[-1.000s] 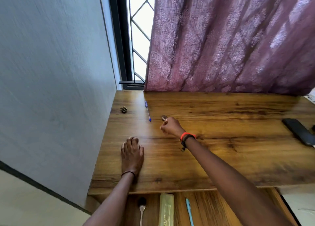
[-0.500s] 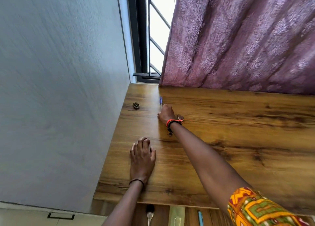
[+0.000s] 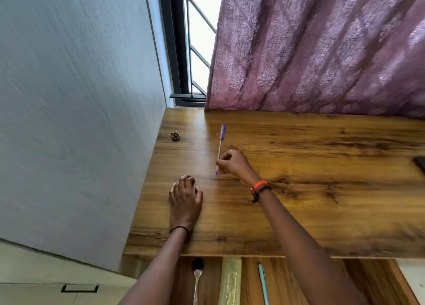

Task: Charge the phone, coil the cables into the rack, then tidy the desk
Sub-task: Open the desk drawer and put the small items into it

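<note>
Pinching a slim blue-capped pen (image 3: 222, 135) near its lower tip, the right hand (image 3: 233, 164) holds it tilted over the brown wooden desk (image 3: 322, 201); the left hand (image 3: 185, 196) rests on the desk's left side, fingers together, loosely bent.

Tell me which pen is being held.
The purple-capped pen, pinched by the right hand over the desk; the light-blue pen lies untouched on the shelf below.

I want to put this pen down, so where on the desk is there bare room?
The widest bare patch of desk lies right of your right forearm, between the curtain and the front edge, up to the phone at far right. The left end is crowded: left hand, right hand holding the pen, a small dark object.
</note>
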### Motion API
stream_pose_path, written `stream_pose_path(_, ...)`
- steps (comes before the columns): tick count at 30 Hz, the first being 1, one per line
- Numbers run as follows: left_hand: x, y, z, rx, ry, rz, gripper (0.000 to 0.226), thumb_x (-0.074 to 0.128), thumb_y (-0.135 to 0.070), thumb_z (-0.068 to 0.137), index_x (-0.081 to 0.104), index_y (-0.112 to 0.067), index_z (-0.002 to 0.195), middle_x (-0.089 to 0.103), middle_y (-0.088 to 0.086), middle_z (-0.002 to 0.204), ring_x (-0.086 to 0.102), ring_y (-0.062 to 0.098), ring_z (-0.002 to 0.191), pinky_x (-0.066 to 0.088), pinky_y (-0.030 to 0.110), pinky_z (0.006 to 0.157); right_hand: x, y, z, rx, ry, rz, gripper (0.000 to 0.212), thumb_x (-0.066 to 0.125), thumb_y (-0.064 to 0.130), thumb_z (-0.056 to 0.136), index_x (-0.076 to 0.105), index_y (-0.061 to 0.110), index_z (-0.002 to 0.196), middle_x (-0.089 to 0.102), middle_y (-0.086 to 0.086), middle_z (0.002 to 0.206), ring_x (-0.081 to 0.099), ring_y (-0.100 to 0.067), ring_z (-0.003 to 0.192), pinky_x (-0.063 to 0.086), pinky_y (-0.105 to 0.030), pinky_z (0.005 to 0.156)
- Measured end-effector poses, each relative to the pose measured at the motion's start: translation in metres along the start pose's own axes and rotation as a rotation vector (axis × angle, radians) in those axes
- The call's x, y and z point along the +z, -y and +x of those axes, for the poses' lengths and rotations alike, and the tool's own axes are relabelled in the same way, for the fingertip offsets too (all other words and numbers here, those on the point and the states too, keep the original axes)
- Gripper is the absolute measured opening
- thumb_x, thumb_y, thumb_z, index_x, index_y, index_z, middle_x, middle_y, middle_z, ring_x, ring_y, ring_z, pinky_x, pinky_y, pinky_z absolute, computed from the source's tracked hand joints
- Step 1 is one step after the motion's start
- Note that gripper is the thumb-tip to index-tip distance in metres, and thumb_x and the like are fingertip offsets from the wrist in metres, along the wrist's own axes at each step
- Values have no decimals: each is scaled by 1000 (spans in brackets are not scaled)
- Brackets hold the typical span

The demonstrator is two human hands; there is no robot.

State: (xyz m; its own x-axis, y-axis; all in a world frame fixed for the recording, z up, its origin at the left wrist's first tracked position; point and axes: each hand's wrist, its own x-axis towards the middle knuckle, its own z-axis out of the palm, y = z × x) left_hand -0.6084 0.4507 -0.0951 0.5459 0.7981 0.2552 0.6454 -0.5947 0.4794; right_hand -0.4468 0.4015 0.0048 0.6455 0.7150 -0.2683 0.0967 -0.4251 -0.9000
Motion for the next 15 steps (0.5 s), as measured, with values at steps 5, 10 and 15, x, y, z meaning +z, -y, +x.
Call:
stream_pose_path(5, -2, 1, 1, 8, 36, -20, 24, 50, -26, 88, 49, -20, 111, 50, 1, 120, 47, 22, 112, 29, 39, 106, -55, -37, -106, 6, 237, 6, 10, 59, -3, 85, 54, 4, 82, 65, -10, 65, 62, -9, 50, 48, -18, 51)
stream_pose_path(10, -3, -1, 0, 23, 32, -30, 25, 50, -24, 89, 49, -17, 112, 49, 5, 120, 47, 25, 112, 29, 41, 106, -83, -105, -202, 245, 575, -127, 8, 59, 2, 86, 54, 7, 86, 69, -7, 69, 66, -14, 59, 54, -26, 60)
stream_pose_path(15, -4, 1, -1, 42, 33, -49, 23, 48, -22, 91, 49, -15, 113, 49, 7, 121, 46, 27, 113, 31, 43, 106, -87, -159, -249, 632, 680, -257, 17, 60, -2, 80, 47, 8, 77, 66, -7, 62, 68, -19, 60, 58, -31, 64)
